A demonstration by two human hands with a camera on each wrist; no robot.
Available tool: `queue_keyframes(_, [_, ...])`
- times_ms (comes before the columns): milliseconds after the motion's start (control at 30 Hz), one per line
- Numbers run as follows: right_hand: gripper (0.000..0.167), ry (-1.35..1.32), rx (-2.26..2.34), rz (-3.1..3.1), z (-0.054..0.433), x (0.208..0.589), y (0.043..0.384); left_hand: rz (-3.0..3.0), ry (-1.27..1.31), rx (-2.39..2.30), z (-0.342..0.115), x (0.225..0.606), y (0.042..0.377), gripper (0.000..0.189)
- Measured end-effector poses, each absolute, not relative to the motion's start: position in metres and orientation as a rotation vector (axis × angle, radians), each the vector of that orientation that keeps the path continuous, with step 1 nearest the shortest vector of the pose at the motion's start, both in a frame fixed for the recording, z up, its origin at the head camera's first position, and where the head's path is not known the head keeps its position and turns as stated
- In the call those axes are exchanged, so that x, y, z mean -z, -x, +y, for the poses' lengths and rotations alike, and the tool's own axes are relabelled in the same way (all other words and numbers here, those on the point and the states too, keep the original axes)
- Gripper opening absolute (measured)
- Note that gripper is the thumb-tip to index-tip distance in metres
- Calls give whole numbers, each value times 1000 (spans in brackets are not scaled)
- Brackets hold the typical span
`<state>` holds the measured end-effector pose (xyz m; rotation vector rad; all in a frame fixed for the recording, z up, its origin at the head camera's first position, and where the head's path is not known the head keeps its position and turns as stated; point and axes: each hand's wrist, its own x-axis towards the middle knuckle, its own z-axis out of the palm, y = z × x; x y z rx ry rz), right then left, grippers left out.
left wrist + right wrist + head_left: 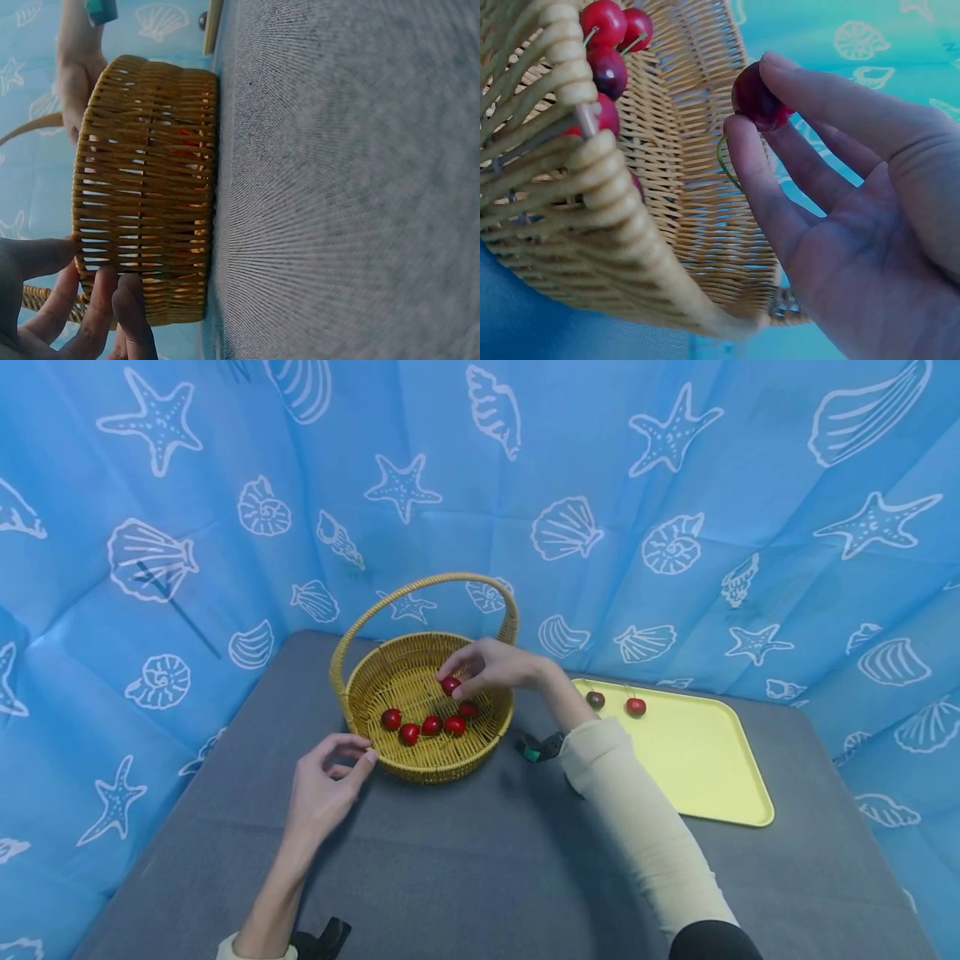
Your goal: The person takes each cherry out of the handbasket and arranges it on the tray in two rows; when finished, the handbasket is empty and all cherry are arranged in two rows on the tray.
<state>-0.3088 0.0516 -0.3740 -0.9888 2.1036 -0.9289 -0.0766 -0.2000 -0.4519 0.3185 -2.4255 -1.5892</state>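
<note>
A dark red cherry (759, 97) with a green stem is pinched between the thumb and fingertips of my right hand (495, 665). That hand is over the inside of a woven wicker basket (438, 768) with a tall arched handle. Several red cherries (431, 725) lie on the basket's floor, nearer its front side. My left hand (326, 785) grips the basket's front left rim between thumb and fingers. In the left wrist view, its fingers (96, 315) rest against the woven side wall.
A pale yellow tray (705, 760) lies right of the basket, partly behind my right sleeve. Two cherries, one dark (595, 700) and one brighter red (635, 707), are near its far left corner. A blue curtain (480, 477) with shell prints hangs behind the grey table (450, 877).
</note>
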Motion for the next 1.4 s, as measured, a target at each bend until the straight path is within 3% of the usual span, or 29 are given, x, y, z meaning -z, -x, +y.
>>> queue_keyframes(500, [38,1087,1034,2080,107,337,289,-2424,-302,1589,-200,452,78,24])
queue_keyframes(1400, [44,627,1238,2374,285,360,265,-2372,-258,1593,-200,454,76,20])
